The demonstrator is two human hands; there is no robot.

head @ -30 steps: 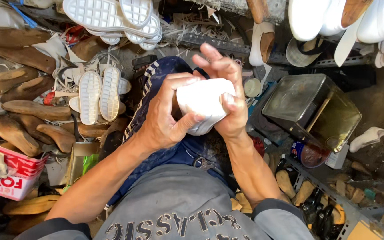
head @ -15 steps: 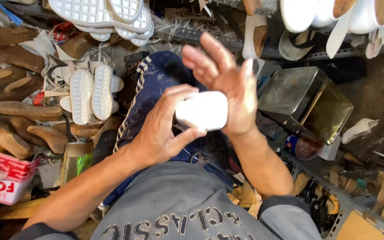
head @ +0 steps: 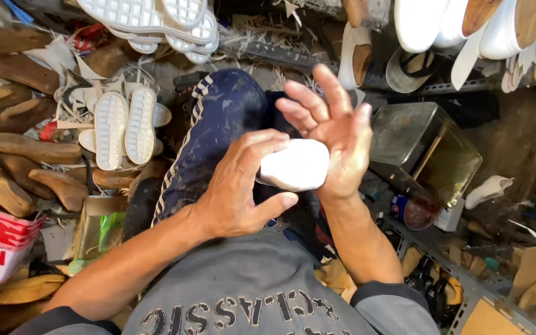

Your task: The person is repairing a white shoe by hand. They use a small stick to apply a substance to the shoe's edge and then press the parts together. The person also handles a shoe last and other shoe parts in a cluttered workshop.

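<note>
Fingers (head: 262, 146) of the left hand (head: 243, 186) clamp the white shoe piece (head: 296, 164) against the open, spread right hand (head: 336, 133), so it may slip down.

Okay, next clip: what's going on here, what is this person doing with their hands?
A person seated in a cluttered shoe workshop holds a white sole-like piece over their lap. The left hand grips it with fingers curled around its near end, while the right hand lies flat and open against its far side, fingers spread. Below is a dark blue striped cloth over the knee. White shoe soles and wooden shoe lasts lie to the left, a metal tin to the right.
</note>
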